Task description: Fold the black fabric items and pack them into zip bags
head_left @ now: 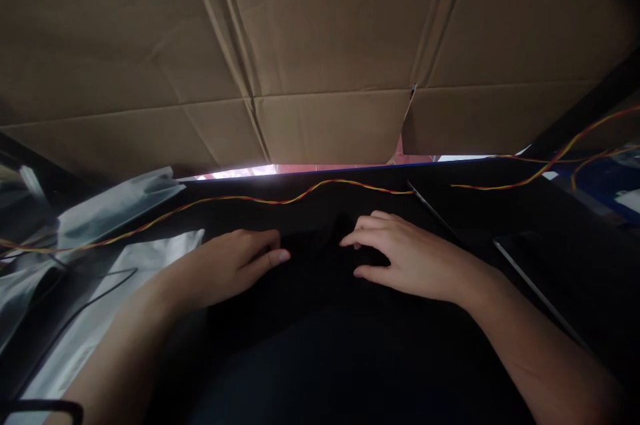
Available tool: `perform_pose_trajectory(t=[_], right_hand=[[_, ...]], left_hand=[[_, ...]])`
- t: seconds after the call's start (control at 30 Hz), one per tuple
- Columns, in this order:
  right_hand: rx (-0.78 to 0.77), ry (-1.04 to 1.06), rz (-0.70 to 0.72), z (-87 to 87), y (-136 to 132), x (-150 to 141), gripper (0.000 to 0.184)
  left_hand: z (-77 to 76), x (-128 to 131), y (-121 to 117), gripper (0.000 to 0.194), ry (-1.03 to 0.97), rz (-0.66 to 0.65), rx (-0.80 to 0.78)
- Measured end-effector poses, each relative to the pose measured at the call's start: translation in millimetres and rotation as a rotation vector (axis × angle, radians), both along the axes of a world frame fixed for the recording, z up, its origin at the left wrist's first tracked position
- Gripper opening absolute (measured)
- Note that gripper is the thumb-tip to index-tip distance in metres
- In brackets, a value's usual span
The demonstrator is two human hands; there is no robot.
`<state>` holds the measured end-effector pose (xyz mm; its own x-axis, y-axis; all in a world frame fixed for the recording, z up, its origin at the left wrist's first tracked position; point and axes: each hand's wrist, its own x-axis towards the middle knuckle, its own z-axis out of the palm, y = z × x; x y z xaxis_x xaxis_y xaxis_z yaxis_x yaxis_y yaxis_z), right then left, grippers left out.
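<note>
Showing in the head view, the left hand (pixel 245 261) and the right hand (pixel 403 255) are apart, fingers loosely bent, seemingly empty. The red-yellow wire (pixel 235 197) lies beyond them. The step looks like readying; grasping it would call for forward reaching and pinching.

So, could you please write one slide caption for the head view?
Left hand and right hand over a dark surface, with red-yellow wire and brown cardboard beyond.

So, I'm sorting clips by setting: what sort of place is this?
Probably a makeshift workbench or desk: a dark work surface with a creased cardboard sheet behind it, twisted red-and-yellow wire running across, and a translucent plastic bag at left.
</note>
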<state>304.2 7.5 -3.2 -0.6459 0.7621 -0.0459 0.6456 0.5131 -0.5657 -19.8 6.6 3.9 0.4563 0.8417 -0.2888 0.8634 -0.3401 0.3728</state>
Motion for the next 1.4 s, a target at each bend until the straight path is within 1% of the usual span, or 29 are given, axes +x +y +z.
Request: perform_pose_trajectory(t=[0.03, 0.07, 0.13, 0.17, 0.23, 0.27, 0.33, 0.4, 0.47, 0.5, 0.57, 0.63, 0.67, 0.7, 0.77, 0.8, 0.83, 0.87, 0.93, 1.03, 1.07, 1.1, 1.13, 1.17, 1.23, 1.27, 1.3, 1.33, 1.4], right_hand=[[-0.016, -0.005, -0.004, 0.3, 0, 1, 0.036], [-0.029, -0.013, -0.004, 1.2, -1, 1, 0.033], [-0.042, -0.023, 0.015, 5.2, -3, 1, 0.018], [-0.046, -0.015, 0.032, 8.2, -5, 0, 0.017], [-0.089, 0.027, 0.076, 15.6, -10, -1, 0.024], [-0.144, 0.046, 0.106, 19.6, -13, -1, 0.027], [-0.315, 0.039, 0.179, 26.9, -18, 1, 0.028], [-0.510, -0.020, 0.239, 31.5, -21, 4, 0.025], [-0.648, -0.069, 0.260, 32.6, -21, 8, 0.029], [-0.678, -0.082, 0.262, 32.1, -19, 9, 0.030], [-0.689, -0.108, 0.266, 29.9, -17, 11, 0.027], [-0.706, -0.146, 0.245, 27.4, -16, 10, 0.024], [-0.714, -0.161, 0.224, 26.3, -16, 8, 0.026], [-0.714, -0.167, 0.200, 25.5, -18, 6, 0.032], [-0.663, -0.147, 0.177, 24.4, -21, 1, 0.052], [-0.612, -0.122, 0.176, 23.9, -23, -3, 0.063], [-0.565, -0.090, 0.176, 23.4, -25, -6, 0.070], [-0.530, -0.061, 0.174, 22.8, -26, -9, 0.074], [-0.503, -0.045, 0.181, 21.1, -28, -13, 0.068], [-0.549, -0.097, 0.251, 17.6, -29, -15, 0.050], [-0.571, -0.110, 0.277, 16.6, -29, -15, 0.045], [-0.593, -0.110, 0.298, 15.9, -28, -14, 0.042], [-0.611, -0.100, 0.309, 15.6, -28, -13, 0.039], [-0.619, -0.087, 0.316, 15.8, -27, -12, 0.036], [-0.610, -0.063, 0.307, 17.4, -26, -12, 0.032], [-0.593, -0.051, 0.285, 18.5, -25, -12, 0.032], [-0.572, -0.038, 0.257, 19.5, -25, -13, 0.035], [-0.553, -0.026, 0.229, 20.2, -24, -14, 0.038], [-0.530, -0.011, 0.208, 19.9, -23, -16, 0.045]], left_hand=[[0.1, 0, 0, 0.047, -0.009, 0.008, 0.013], [0.4, -1, 0, 0.048, -0.007, 0.014, 0.022], [1.3, 0, 0, 0.047, 0.034, 0.022, 0.023], [1.9, 0, 0, 0.046, 0.061, 0.025, 0.020], [2.9, 1, -1, 0.048, 0.095, 0.032, 0.009], [3.3, 1, -1, 0.050, 0.099, 0.037, 0.003], [3.8, 1, -1, 0.056, 0.095, 0.049, -0.007], [3.8, 0, -1, 0.061, 0.102, 0.058, -0.015], [3.3, -1, -2, 0.061, 0.115, 0.054, -0.021], [3.0, -2, -2, 0.058, 0.120, 0.051, -0.018], [2.7, -4, -4, 0.047, 0.121, 0.049, -0.003], [3.1, -5, -5, 0.036, 0.116, 0.053, 0.005], [3.8, -6, -5, 0.031, 0.110, 0.048, 0.005], [4.7, -7, -6, 0.025, 0.098, 0.030, 0.006], [6.8, -8, -5, 0.010, 0.065, -0.033, 0.034], [7.8, -9, -3, 0.009, 0.050, -0.068, 0.066], [8.6, -9, -2, 0.012, 0.039, -0.097, 0.111], [9.1, -10, 0, 0.016, 0.034, -0.113, 0.175], [9.1, -9, 4, 0.021, 0.070, -0.076, 0.379], [8.0, -4, 6, 0.030, 0.168, 0.093, 0.735], [7.9, -2, 5, 0.031, 0.173, 0.135, 0.804], [8.2, 1, 3, 0.032, 0.148, 0.137, 0.823], [8.8, 4, 1, 0.031, 0.095, 0.090, 0.780], [9.6, 6, -2, 0.029, 0.031, 0.010, 0.678], [11.4, 11, -7, 0.020, -0.061, -0.143, 0.353], [12.3, 12, -11, 0.013, -0.078, -0.186, 0.175], [13.2, 14, -14, 0.008, -0.079, -0.198, 0.020], [14.3, 14, -17, 0.007, -0.069, -0.178, -0.096], [17.8, 16, -24, 0.016, -0.033, -0.112, -0.243]])
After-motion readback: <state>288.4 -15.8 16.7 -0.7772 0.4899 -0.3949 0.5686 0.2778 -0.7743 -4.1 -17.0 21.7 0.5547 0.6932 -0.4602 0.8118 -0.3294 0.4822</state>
